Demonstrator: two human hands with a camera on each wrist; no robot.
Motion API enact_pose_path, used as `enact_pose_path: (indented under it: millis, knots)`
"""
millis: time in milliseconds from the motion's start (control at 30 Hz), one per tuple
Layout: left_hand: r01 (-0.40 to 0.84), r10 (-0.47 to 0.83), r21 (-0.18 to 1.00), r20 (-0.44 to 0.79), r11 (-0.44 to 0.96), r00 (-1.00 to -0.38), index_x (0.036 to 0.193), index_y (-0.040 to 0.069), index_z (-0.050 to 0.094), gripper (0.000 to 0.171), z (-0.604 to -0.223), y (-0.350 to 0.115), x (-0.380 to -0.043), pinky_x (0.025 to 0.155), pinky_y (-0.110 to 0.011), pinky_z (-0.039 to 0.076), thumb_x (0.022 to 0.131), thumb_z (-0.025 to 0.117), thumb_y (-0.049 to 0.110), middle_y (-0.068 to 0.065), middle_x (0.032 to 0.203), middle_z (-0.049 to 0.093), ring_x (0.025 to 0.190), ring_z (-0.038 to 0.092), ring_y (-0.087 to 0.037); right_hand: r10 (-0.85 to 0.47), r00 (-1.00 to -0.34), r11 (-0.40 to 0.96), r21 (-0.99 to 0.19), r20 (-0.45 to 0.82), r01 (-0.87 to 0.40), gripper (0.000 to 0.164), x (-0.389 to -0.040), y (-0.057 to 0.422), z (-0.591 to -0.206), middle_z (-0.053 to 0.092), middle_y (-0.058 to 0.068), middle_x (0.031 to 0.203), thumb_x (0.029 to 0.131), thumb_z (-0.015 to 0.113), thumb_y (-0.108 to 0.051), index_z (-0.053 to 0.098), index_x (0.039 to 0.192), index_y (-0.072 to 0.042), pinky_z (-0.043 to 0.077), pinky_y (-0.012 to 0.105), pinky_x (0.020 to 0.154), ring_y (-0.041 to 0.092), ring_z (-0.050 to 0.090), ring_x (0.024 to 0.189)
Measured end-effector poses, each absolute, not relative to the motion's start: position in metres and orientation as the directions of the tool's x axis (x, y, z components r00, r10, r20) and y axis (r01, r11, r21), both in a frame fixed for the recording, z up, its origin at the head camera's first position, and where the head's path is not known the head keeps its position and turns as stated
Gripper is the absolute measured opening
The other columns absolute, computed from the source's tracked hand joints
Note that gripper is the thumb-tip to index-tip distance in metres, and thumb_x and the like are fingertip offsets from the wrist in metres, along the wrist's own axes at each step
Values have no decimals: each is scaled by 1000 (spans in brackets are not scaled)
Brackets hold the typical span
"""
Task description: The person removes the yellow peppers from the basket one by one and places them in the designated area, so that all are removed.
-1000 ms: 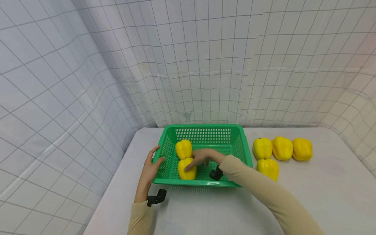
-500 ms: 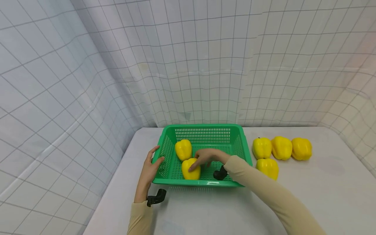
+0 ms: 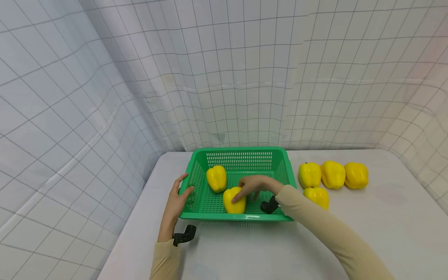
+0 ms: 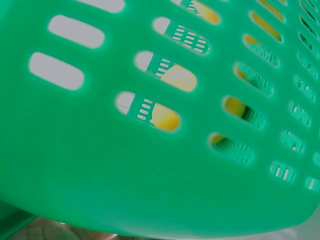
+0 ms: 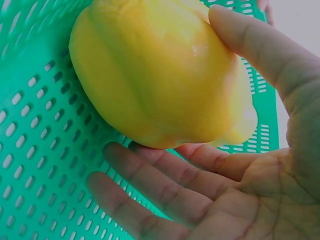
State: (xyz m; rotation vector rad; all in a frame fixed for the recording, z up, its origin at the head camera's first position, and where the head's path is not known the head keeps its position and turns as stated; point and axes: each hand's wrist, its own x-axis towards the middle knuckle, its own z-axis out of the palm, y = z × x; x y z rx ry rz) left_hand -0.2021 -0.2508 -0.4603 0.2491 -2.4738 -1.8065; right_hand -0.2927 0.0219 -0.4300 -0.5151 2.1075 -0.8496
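In the head view, my right hand [image 3: 254, 184] is inside a green plastic basket [image 3: 238, 217], holding a yellow bell pepper [image 3: 233, 202] near the front wall. The right wrist view shows the thumb [image 5: 250, 35] on one side of that pepper and the fingers [image 5: 185, 172] on its other side. My left hand [image 3: 176, 200] grips the basket's left rim, thumb on the inside and fingers outside. Another yellow bell pepper [image 3: 217, 179] lies in the basket's left part, apart from the held one. The basket's slotted wall [image 4: 110, 160] fills the left wrist view and mostly hides the left hand.
Right of the basket, several yellow bell peppers [image 3: 333, 175] lie close together on the white table [image 3: 231, 252]. One [image 3: 317, 197] sits nearer and is partly hidden by the right sleeve. A white cloth with a grid pattern [image 3: 238, 77] hangs behind the table.
My right hand has moved to the right inside the basket, taking the front bell pepper along and away from the other one. The left hand keeps its grip on the rim.
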Motion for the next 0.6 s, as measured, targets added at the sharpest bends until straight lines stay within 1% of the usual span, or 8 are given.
enact_pose_path:
  millis: [67,300,400,600]
  knots:
    - [-94,-175,950,-43,296,-984,145,29,34,53,-460,-251,-202,73,-38,46,98,55,24,-19,132,46,94,54,-33,-606,-607,687,-723,-514,-73,75,-294,25,-429,53,9,118,76,79,-41,47,130,0,52,41,76,23,58,95]
    - [-94,-168,945,-42,312,-985,147,27,32,54,-459,-252,-202,76,-41,46,98,54,23,-19,138,41,99,53,-34,-630,-616,642,-764,-473,-69,69,-294,33,-422,55,8,110,78,76,-40,47,128,-1,51,39,77,23,58,90]
    - [-98,-167,946,-48,308,-985,147,29,32,54,-459,-251,-201,76,-41,46,98,54,24,-18,138,42,98,53,-35,-624,-636,619,-784,-454,-48,69,-293,37,-420,54,8,111,79,76,-39,46,128,-1,51,39,78,24,58,91]
    - [-97,-165,947,-48,305,-985,146,28,32,54,-460,-250,-201,74,-39,46,98,54,24,-19,135,44,96,54,-34,-612,-683,560,-828,-400,-17,65,-292,48,-419,55,9,111,79,77,-38,46,124,-3,51,41,79,21,58,91]
